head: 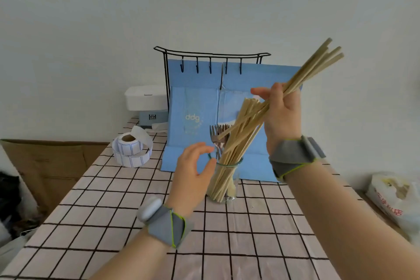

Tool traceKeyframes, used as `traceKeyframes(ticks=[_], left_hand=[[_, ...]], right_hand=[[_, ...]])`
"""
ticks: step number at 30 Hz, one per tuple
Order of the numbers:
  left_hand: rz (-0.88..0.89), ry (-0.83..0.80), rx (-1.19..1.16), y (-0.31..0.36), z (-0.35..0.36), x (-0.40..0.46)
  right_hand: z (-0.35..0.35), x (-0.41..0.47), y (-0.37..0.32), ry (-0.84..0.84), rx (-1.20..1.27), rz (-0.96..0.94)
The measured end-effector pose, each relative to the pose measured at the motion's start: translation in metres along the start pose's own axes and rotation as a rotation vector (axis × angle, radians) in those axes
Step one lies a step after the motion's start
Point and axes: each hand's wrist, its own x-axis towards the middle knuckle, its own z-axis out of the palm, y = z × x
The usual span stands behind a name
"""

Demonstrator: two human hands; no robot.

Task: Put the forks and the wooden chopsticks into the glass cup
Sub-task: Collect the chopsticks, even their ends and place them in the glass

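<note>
**Chopsticks going into the glass cup**

The right hand (280, 118) grips a slanted bundle of wooden chopsticks (313, 70) above the clear glass cup (227, 179), which holds more pale sticks and metal forks (217, 137). The left hand (193, 173), fingers loosely spread, rests beside the rim. The checked cloth surface (113, 211) lies open toward the near edge.

Left hand (193, 173) low, fingers loosely curved, right hand (280, 116) raised, gripping
</note>
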Motion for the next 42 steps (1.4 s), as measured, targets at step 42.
traceKeyframes(ticks=[42], left_hand=[[0.155, -0.194, 0.23, 0.038, 0.034, 0.084]], right_hand=[[0.011, 0.044, 0.022, -0.771, 0.377, 0.176]])
